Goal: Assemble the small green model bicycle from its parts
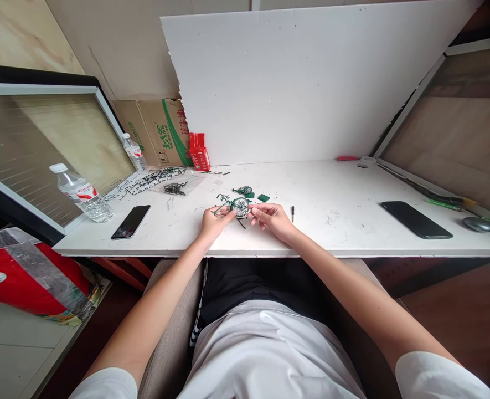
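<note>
Near the front edge of the white table (323, 191), my left hand (215, 223) is closed on a small green model bicycle (240, 207) with a spoked wheel. My right hand (272, 219) has its thumb and fingertips pinched together at the wheel's right side; whatever they hold is too small to make out. Just beyond the hands lie another small wheel assembly (243, 190) and a green block (263, 198). A thin dark piece (242, 223) rests between the hands.
Black part frames (155, 180) and a plastic bag with dark parts (175, 189) lie at left, with two bottles (82, 194) and a phone (130, 222). A small dark stick (293, 214), a black phone (416, 219) and a mouse (479, 224) lie at right.
</note>
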Action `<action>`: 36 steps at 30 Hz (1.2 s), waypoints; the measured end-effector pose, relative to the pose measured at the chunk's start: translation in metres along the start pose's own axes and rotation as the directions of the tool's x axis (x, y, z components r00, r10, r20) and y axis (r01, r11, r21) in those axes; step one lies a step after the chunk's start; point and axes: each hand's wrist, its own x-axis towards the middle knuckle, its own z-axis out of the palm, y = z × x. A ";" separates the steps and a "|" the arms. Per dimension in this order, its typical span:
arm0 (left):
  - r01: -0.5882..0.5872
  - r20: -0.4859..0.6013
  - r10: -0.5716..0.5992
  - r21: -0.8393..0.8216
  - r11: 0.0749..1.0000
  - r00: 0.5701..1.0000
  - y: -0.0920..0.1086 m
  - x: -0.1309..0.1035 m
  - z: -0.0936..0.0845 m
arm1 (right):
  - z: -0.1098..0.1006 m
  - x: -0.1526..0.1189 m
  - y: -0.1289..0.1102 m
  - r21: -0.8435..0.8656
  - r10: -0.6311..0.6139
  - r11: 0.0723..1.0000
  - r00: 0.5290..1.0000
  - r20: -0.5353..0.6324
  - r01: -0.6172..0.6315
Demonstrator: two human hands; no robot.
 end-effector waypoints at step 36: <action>0.022 0.064 -0.021 -0.018 1.000 0.998 -0.001 0.004 -0.004 | 0.005 -0.001 0.006 -0.347 -0.039 0.937 0.999 0.033 0.048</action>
